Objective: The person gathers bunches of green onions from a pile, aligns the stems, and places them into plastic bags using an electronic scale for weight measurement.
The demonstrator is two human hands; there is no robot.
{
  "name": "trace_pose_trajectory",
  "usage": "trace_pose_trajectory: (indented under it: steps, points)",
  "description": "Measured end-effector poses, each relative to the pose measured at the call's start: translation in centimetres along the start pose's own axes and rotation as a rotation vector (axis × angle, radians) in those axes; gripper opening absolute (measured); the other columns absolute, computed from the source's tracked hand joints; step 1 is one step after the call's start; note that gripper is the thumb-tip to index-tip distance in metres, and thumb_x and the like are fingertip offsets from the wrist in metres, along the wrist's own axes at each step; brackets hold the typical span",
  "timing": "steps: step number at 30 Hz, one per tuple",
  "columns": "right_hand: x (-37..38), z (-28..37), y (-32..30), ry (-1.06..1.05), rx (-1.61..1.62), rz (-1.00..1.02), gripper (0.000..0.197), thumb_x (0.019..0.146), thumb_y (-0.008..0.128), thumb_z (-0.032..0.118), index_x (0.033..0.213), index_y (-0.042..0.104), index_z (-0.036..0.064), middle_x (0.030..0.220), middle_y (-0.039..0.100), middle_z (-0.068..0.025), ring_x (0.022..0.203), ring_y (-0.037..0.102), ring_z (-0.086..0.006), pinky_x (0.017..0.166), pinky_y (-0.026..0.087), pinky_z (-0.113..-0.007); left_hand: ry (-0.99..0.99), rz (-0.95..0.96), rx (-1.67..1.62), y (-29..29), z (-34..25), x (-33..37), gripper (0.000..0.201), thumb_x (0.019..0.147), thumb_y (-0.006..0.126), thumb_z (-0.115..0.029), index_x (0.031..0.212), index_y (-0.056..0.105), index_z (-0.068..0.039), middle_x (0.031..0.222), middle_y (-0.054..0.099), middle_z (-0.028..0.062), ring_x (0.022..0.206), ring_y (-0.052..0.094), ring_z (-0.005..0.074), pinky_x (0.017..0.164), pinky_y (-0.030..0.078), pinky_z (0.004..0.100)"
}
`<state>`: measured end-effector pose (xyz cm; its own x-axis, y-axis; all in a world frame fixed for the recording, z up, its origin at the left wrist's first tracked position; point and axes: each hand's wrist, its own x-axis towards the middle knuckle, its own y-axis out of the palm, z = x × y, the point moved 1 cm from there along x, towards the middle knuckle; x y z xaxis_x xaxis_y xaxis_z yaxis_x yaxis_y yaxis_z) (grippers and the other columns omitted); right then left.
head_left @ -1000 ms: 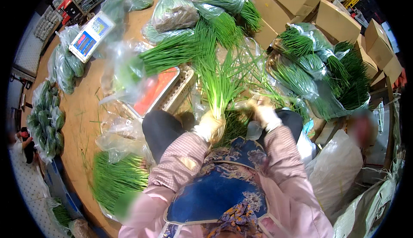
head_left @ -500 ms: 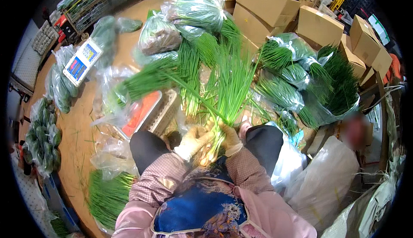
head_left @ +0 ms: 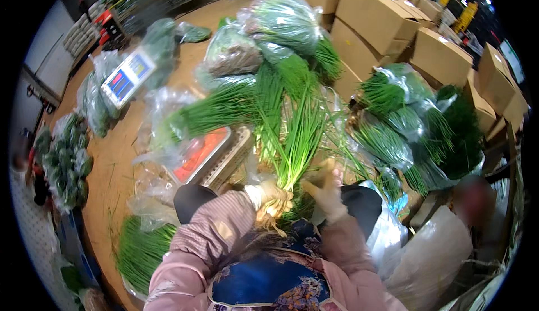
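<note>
My left hand (head_left: 272, 191), in a pale glove, is wrapped round the lower stems of a bunch of green onions (head_left: 303, 142). Their pale root ends stick out below the fist, and the long green leaves fan away from me. Just to the right, my right hand (head_left: 329, 194), also gloved and a little blurred, is apart from the bunch. Its thumb and fingers are spread with nothing seen between them. Beyond the bunch lie more loose green onions (head_left: 222, 109), some crossing above a red-topped scale (head_left: 202, 156) and a pale plastic basket (head_left: 233, 156).
Bagged green onions (head_left: 286, 19) are heaped ahead, with more bagged bundles (head_left: 384, 139) to the right. Cardboard boxes (head_left: 376, 16) stand behind. Another green pile (head_left: 143, 252) lies by my left knee. Clear plastic bags (head_left: 154, 198) and a white sack (head_left: 432, 249) flank me. A printed sign (head_left: 128, 79) rests at left.
My right hand has come off the green onions and moved right, its fingers spreading. The left hand keeps its hold on the bunch. The whole view has shifted slightly.
</note>
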<state>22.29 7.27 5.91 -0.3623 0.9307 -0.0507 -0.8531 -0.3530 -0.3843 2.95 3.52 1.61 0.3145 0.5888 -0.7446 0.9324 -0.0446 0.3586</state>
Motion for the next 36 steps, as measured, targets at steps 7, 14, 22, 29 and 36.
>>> trace_pose_trajectory:
  steps: [7,14,22,29,36]
  points:
    - [1.9,5.4,2.5,-0.9,-0.763,0.23,0.066,0.065,0.062,0.007,0.126,0.045,0.0256,0.126,0.049,-0.0023,0.121,0.044,-0.0218,0.104,0.023,-0.048,0.528,0.343,0.92,0.4,-3.8,-5.1,0.03,0.085,0.057,-0.024,0.101,0.055,0.0,0.083,0.06,0.0152,0.074,0.059,0.0232,0.065,0.048,0.0342]
    - [12.4,3.0,3.1,-0.902,-0.774,0.216,0.03,0.064,0.068,0.006,0.093,0.057,0.0091,0.078,0.061,-0.0058,0.077,0.06,-0.0217,0.092,0.041,-0.043,1.279,-0.858,0.682,-10.2,-11.3,-9.7,0.056,0.077,0.066,-0.021,0.124,0.046,-0.001,0.125,0.047,0.0221,0.119,0.043,0.0347,0.101,0.035,0.0418]
    - [27.1,11.9,8.8,-0.839,-1.05,0.13,0.026,0.063,0.06,-0.004,0.085,0.05,0.006,0.068,0.053,-0.0087,0.068,0.056,-0.0275,0.082,0.045,-0.045,0.765,-1.935,0.869,-21.5,-13.2,-13.5,0.064,0.072,0.07,-0.026,0.127,0.042,-0.007,0.127,0.045,0.0163,0.124,0.033,0.0391,0.104,0.022,0.0491]
    - [29.3,15.1,29.7,-0.899,-0.822,0.32,0.018,0.066,0.056,0.004,0.083,0.053,0.008,0.074,0.058,-0.0128,0.077,0.058,-0.0309,0.071,0.043,-0.043,1.134,-1.714,0.542,-27.1,-11.4,-13.6,0.035,0.077,0.065,-0.02,0.107,0.056,-0.006,0.105,0.057,0.0078,0.119,0.04,0.0326,0.101,0.029,0.0424]
    - [26.2,17.6,37.0,-0.747,-1.006,0.641,0.016,0.075,0.052,0.01,0.09,0.056,0.0102,0.084,0.063,-0.0101,0.084,0.061,-0.0263,0.079,0.044,-0.041,0.721,-1.752,0.317,-30.8,-7.9,-16.3,0.041,0.078,0.064,-0.017,0.114,0.051,-0.001,0.106,0.057,0.0146,0.11,0.047,0.0326,0.094,0.038,0.0373]
